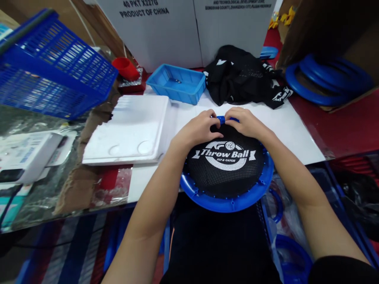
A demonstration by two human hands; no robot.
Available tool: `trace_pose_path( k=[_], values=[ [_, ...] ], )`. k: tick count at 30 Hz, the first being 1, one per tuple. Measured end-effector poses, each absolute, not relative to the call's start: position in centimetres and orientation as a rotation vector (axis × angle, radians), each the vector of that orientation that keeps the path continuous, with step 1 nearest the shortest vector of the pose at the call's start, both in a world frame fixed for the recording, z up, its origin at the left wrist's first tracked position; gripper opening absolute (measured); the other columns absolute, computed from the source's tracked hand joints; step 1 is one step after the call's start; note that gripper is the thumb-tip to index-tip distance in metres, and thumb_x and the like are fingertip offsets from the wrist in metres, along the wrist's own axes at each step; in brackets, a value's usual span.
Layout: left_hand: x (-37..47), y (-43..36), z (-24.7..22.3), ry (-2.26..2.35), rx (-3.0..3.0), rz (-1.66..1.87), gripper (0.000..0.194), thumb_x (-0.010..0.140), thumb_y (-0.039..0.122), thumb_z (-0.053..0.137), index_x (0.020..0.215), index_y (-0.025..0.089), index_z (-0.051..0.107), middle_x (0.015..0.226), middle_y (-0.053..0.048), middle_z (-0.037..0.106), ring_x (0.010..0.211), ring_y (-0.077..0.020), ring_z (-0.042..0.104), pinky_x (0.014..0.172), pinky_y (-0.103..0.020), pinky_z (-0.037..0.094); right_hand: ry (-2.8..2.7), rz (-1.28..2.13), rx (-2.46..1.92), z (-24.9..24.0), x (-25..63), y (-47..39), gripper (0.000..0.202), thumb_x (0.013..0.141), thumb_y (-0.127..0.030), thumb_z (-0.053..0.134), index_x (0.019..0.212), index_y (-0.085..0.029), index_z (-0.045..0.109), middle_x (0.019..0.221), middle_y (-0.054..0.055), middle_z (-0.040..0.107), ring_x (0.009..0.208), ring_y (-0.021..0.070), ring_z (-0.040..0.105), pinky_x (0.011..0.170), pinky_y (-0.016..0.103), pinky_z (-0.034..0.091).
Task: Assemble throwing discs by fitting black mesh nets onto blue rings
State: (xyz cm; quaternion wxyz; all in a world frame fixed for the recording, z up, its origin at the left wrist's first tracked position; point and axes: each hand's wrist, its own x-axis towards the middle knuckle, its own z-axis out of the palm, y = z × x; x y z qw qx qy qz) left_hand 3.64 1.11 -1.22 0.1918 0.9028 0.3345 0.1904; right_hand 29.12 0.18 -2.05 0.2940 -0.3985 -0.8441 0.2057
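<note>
A round throw-ball racket rests at the front edge of the white-covered table, tilted toward my body. Its rim is blue plastic, and its black mesh carries the white print "Throw Ball Fly & Catch". My left hand grips the far rim, thumb over the mesh. Close beside it, my right hand has its fingers bent onto the same rim, pressing the mesh edge. A short stretch of blue rim shows between the hands. The undersides of my fingers are hidden.
Behind the hands are a light-blue tray with small metal bits and a pile of black printed mesh. White foam and a blue basket lie left. Blue rings sit in a box on the right.
</note>
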Motion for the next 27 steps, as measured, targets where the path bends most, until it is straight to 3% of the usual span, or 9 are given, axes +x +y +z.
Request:
trace_pose_path(
  k=[4,8,12,16,20,27],
  values=[
    [4.1,0.7,-1.0,1.048,2.624,0.472,0.032,0.092,0.052,0.087,0.102,0.022,0.082,0.113,-0.013,0.068,0.109,-0.0346,0.063,0.098,-0.047,0.055,-2.271,0.572,-1.042,-1.9,29.3,0.5,0.013,0.102,-0.033,0.063,0.096,-0.027,0.072,0.109,0.009,0.076,0.108,0.0330,0.067,0.108,0.054,0.051],
    [4.4,0.8,-1.5,1.006,2.664,0.506,0.022,0.107,0.035,0.065,0.108,0.024,0.084,0.113,-0.012,0.071,0.109,-0.0315,0.063,0.104,-0.048,0.052,-2.305,0.640,-1.008,-1.7,29.7,0.8,0.013,0.103,-0.036,0.063,0.098,-0.028,0.071,0.112,0.009,0.076,0.113,0.0326,0.067,0.109,0.053,0.051],
    [4.4,1.2,-1.7,0.946,2.611,0.520,0.016,0.101,0.030,0.072,0.110,0.025,0.085,0.117,-0.010,0.074,0.109,-0.0298,0.067,0.105,-0.047,0.052,-2.287,0.719,-0.980,-1.6,30.1,1.0,0.016,0.103,-0.042,0.064,0.099,-0.028,0.072,0.114,0.008,0.076,0.113,0.0324,0.067,0.110,0.052,0.052],
    [4.5,1.8,-1.6,0.950,2.377,0.695,0.009,0.092,0.023,0.080,0.101,0.022,0.083,0.106,-0.008,0.078,0.099,-0.0263,0.071,0.097,-0.042,0.056,-2.268,0.753,-0.952,-1.8,30.1,1.2,0.019,0.096,-0.046,0.074,0.102,-0.028,0.075,0.116,0.008,0.077,0.115,0.0332,0.069,0.110,0.053,0.053],
    [4.4,2.6,-2.1,0.987,2.115,0.815,0.008,0.091,0.019,0.078,0.094,0.021,0.085,0.098,-0.006,0.083,0.092,-0.0244,0.075,0.095,-0.041,0.059,-2.187,0.771,-1.000,-1.9,29.7,1.2,0.019,0.098,-0.045,0.070,0.099,-0.027,0.075,0.112,0.008,0.077,0.110,0.0315,0.070,0.108,0.052,0.053],
    [3.9,4.3,-2.8,1.013,1.973,0.829,0.013,0.090,0.020,0.076,0.093,0.021,0.089,0.100,-0.008,0.087,0.097,-0.0265,0.079,0.100,-0.043,0.061,-2.098,0.727,-1.114,-2.1,29.1,1.5,0.013,0.095,-0.037,0.071,0.091,-0.025,0.075,0.105,0.007,0.073,0.104,0.0286,0.068,0.101,0.048,0.054]
  ],
)
